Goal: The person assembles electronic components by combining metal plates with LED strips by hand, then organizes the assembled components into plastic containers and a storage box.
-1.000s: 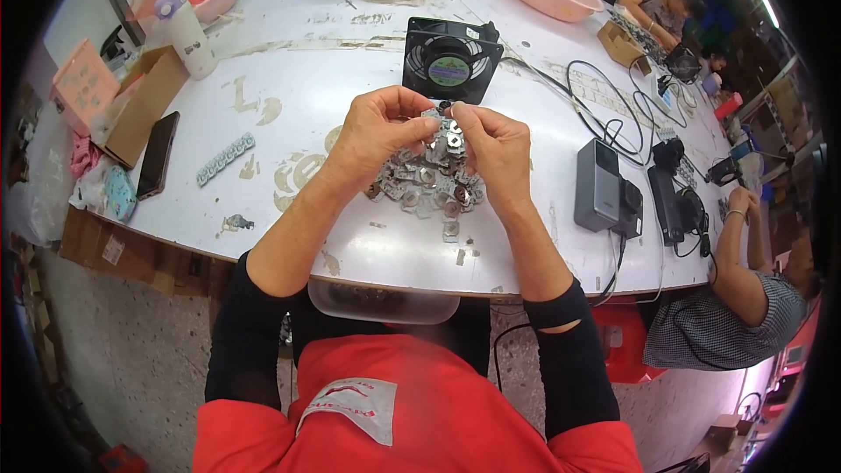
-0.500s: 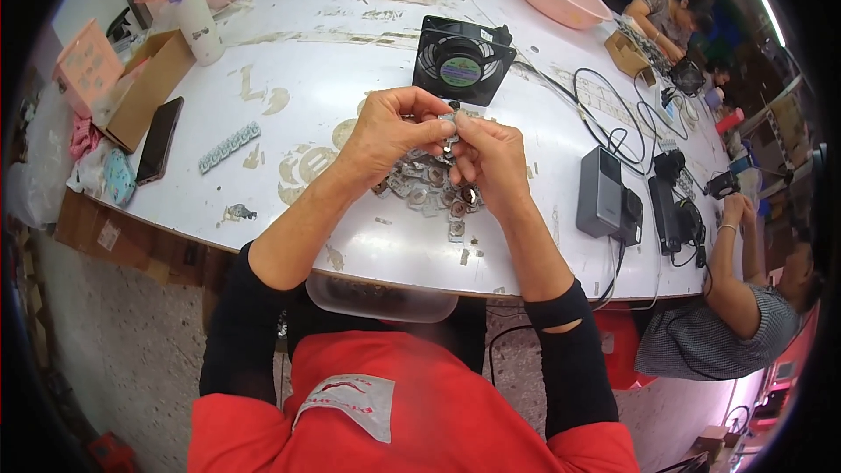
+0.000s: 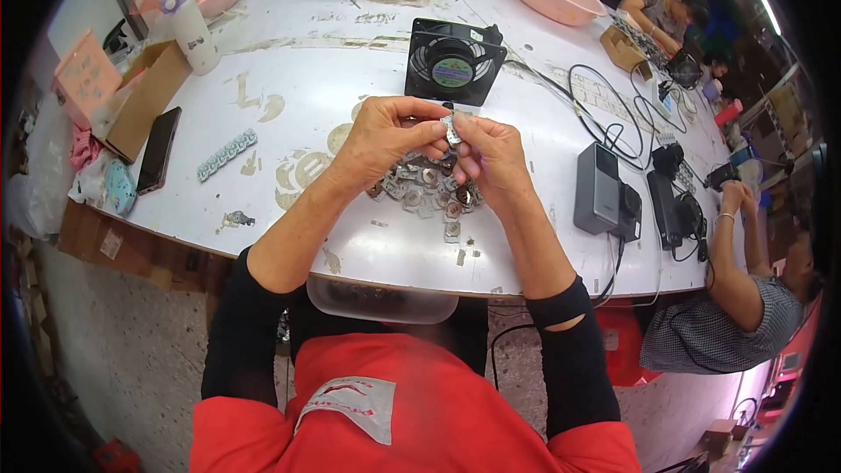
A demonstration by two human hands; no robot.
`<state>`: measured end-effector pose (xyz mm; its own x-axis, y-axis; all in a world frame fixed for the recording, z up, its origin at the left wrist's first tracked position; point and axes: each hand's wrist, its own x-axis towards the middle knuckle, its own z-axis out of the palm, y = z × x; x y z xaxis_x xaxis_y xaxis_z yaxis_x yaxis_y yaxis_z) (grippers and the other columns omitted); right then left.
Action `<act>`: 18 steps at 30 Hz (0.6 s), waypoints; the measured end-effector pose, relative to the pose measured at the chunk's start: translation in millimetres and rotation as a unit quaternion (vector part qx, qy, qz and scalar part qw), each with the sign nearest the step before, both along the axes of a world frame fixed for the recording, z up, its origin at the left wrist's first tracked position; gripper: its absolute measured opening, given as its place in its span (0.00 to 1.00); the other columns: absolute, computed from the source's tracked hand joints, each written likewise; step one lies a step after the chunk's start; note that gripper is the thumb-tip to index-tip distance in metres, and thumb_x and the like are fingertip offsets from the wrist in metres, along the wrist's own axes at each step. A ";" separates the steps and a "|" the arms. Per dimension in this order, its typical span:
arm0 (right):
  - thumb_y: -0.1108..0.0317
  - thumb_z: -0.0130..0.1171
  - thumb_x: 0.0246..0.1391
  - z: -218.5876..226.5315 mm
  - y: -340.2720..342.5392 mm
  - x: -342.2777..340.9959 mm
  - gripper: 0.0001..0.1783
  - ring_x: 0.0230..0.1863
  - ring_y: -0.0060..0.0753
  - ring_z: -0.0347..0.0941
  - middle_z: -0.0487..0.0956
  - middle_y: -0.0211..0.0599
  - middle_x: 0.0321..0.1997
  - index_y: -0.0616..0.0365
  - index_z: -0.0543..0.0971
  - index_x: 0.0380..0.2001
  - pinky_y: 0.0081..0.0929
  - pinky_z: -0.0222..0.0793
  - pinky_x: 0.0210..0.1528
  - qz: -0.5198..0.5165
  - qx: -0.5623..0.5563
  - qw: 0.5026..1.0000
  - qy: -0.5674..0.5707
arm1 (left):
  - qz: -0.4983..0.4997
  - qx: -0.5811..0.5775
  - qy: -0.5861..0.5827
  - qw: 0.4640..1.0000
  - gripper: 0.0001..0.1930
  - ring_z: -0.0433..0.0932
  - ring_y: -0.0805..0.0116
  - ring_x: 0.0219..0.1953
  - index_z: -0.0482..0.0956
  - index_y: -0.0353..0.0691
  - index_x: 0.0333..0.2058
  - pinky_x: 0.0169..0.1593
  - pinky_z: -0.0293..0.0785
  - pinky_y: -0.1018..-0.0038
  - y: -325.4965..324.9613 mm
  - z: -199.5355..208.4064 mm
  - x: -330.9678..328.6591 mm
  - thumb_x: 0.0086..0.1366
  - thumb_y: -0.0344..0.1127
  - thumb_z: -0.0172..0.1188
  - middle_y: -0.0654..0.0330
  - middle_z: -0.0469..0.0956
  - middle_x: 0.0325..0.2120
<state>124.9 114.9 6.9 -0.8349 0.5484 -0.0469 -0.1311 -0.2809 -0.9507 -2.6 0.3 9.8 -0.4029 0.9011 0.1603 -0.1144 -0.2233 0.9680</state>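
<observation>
My left hand [image 3: 387,138] and my right hand [image 3: 492,156] meet above the table, fingertips pinched together. Between them is a small silvery metal part [image 3: 451,130], partly covered by the fingers; its exact kind is too small to make out. Under and just in front of my hands lies a loose pile of small metal parts [image 3: 427,197], some with round brownish centres. Right behind the hands stands a black square fan [image 3: 453,70] with a round label on its hub.
Left on the white table [image 3: 289,61] lie a strip of joined small parts [image 3: 226,155], a phone [image 3: 159,149], a cardboard box [image 3: 149,92] and a bottle [image 3: 191,35]. On the right are a grey box-shaped device [image 3: 597,188] and cables. A plastic tray [image 3: 381,300] sits below the front edge. Co-workers sit at right.
The small metal part has tilted slightly between my fingertips and shows more of its flat face. Both hands stay together in nearly the same place; the whole view has shifted a little.
</observation>
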 end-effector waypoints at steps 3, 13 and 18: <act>0.62 0.59 0.52 1.1 -0.9 -0.3 0.14 0.10 0.16 0.60 0.69 0.27 0.16 0.65 0.76 0.25 0.18 0.61 0.11 -0.011 -0.010 1.000 0.002 | 0.000 0.005 0.003 1.000 0.13 0.79 0.73 0.27 0.75 0.28 0.41 0.34 0.78 0.81 1.0 0.9 -0.7 0.58 0.28 0.60 0.55 0.79 0.28; 0.62 0.58 0.54 -0.7 -13.3 -7.4 0.15 0.11 0.16 0.60 0.69 0.29 0.16 0.66 0.77 0.27 0.17 0.62 0.13 -0.094 0.011 0.996 0.003 | 0.020 0.040 -0.053 0.998 0.14 0.77 0.71 0.26 0.73 0.26 0.38 0.32 0.77 0.80 3.2 -3.5 3.2 0.54 0.26 0.61 0.54 0.76 0.28; 0.62 0.58 0.54 -0.4 -17.2 -11.0 0.15 0.09 0.15 0.58 0.68 0.27 0.16 0.67 0.78 0.27 0.16 0.59 0.10 -0.163 0.066 0.984 0.012 | 0.109 -0.001 0.103 0.989 0.15 0.77 0.69 0.26 0.76 0.29 0.37 0.32 0.75 0.76 -2.0 -4.5 -4.9 0.52 0.31 0.63 0.55 0.77 0.26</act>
<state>113.9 97.6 6.5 -0.6131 0.7877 0.0605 -0.2163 -0.0937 -0.9718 -7.5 -1.8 5.3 -0.5460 0.7972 0.2577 0.1352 -0.2197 0.9661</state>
